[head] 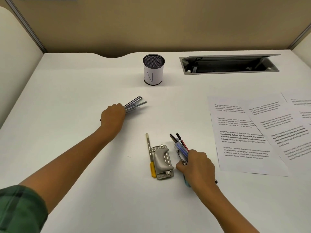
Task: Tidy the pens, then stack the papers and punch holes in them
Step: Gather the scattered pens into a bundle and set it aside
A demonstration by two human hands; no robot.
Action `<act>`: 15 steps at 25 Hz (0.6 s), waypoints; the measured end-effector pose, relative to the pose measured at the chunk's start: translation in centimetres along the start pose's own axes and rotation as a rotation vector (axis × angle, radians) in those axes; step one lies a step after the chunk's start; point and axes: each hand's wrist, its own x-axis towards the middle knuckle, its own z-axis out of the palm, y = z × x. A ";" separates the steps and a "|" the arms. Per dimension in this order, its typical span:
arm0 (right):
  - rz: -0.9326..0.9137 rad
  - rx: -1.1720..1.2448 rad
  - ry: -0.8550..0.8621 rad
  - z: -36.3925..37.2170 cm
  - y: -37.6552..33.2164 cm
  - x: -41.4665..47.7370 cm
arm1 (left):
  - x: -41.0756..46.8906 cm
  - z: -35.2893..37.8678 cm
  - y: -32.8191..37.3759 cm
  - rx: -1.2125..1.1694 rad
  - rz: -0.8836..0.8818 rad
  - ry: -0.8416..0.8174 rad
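Stage: pen tidying, mid-way by my read; nothing in the cup [153, 69] that I can make out.
Left grip: left hand [113, 117] closed around a bundle of grey pens [134, 103], left of counter centre, tips aimed toward the cup.
Right grip: right hand [196, 167] closed around mixed pens [180, 145], near the front edge, just right of the punch [162, 162].
Loose: one yellow pen [150, 157] lies along the punch's left side, not picked up.
Cup: upright, toward the back edge, mid-counter.
Papers [244, 135]: fanned and overlapping by the right edge, unstacked, not punched as far as I can see.
Left to do: drop both bundles in, grab the yellow pen, stack, punch.
Surface: plain white counter [75, 165], open cable tray [230, 64] at back right.
Room: beige partition walls on three sides.
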 end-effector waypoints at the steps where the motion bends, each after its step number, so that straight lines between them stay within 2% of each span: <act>1: 0.002 -0.007 0.003 0.0 0.0 0.2 | -0.6 0.1 0.3 -0.003 -0.044 -0.035; 3: 0.011 0.031 -0.005 -0.1 0.0 0.8 | -1.8 -0.2 0.7 -0.141 -0.108 -0.078; 6: 0.044 0.137 -0.029 -0.5 0.7 1.5 | -3.3 -0.9 0.8 -0.653 -0.253 -0.195; 8: 0.075 0.215 -0.045 -0.5 1.4 1.8 | -4.7 -1.1 1.5 -0.856 -0.312 -0.310; 11: 0.100 0.271 -0.076 -0.7 2.2 2.3 | -6.7 -0.8 3.5 -0.873 -0.341 -0.357; 15: 0.113 0.258 -0.076 -0.6 2.5 2.5 | -7.5 -0.5 5.5 -0.688 -0.342 -0.244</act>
